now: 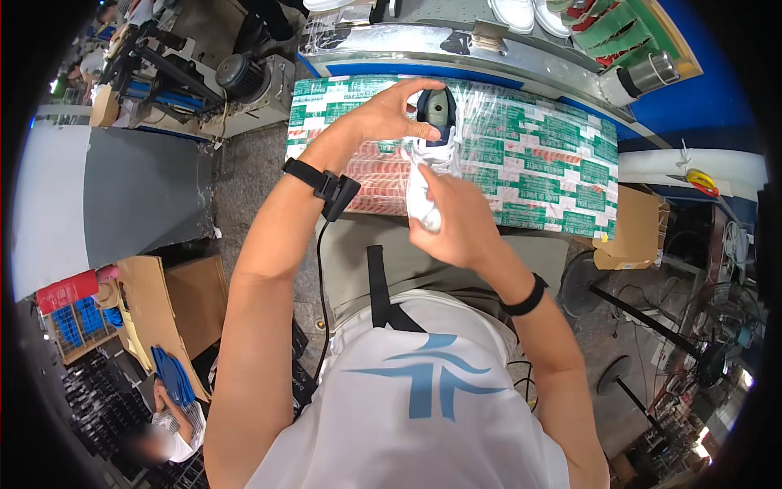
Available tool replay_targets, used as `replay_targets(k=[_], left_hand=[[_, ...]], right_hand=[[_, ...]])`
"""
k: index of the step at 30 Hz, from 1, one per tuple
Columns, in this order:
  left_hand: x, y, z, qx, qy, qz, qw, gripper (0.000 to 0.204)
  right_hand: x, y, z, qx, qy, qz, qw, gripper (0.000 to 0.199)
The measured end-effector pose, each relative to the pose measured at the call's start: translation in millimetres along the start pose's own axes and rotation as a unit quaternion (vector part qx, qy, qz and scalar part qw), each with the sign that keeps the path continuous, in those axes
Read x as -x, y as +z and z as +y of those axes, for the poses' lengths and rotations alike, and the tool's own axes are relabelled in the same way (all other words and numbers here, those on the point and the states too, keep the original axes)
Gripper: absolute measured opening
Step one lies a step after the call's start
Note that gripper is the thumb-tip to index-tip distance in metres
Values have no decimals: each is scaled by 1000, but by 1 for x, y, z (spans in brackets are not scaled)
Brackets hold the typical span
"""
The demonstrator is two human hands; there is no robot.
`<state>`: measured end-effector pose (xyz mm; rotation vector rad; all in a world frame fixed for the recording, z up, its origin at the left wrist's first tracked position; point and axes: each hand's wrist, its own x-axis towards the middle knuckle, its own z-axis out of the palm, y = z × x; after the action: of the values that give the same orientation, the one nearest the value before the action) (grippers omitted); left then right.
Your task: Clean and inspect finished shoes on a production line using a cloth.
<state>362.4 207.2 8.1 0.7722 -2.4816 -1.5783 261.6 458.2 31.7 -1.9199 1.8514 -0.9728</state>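
A white lace-up shoe (418,196) lies lengthwise before me, its toe toward my body. A dark blue and grey-green shoe last (438,107) fills its opening. My left hand (389,114) grips the shoe at the heel end, with thumb and forefinger spread around the collar. Over the front part, my right hand (458,213) is closed, its forefinger pointing at the lower laces (440,155). Whatever its curled fingers hold, if anything, is hidden. Beneath the shoe is a work surface (538,155) covered in green, white and red printed tape.
A metal ledge (391,39) runs behind the surface, with white shoes (513,12) beyond it. A metal cylinder (652,73) stands at its right end. Cardboard boxes (631,224) flank me. Fan stands (643,318) and cables are at right; a seated person (175,420) is lower left.
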Motion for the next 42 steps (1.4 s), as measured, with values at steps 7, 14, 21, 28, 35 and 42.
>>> replay_targets(k=[7, 14, 21, 28, 35, 42], left_hand=[[57, 51, 1, -12, -96, 202, 975, 49], [73, 86, -7, -49, -36, 417, 907, 50], [71, 92, -5, 81, -150, 218, 961, 48], [75, 82, -23, 340, -130, 80, 928, 31], [100, 127, -46, 302, -3, 187, 935, 31], [121, 107, 12, 22, 196, 164, 967, 17]], right_hand=[[46, -15, 10, -68, 44, -40, 996, 85], [43, -15, 3, -98, 85, -82, 988, 88], [41, -13, 0, -114, 81, -84, 987, 88], [42, -18, 11, -113, 65, -35, 991, 88], [-15, -11, 46, -41, 90, 89, 991, 95], [-14, 28, 79, -5, 70, 106, 992, 104]])
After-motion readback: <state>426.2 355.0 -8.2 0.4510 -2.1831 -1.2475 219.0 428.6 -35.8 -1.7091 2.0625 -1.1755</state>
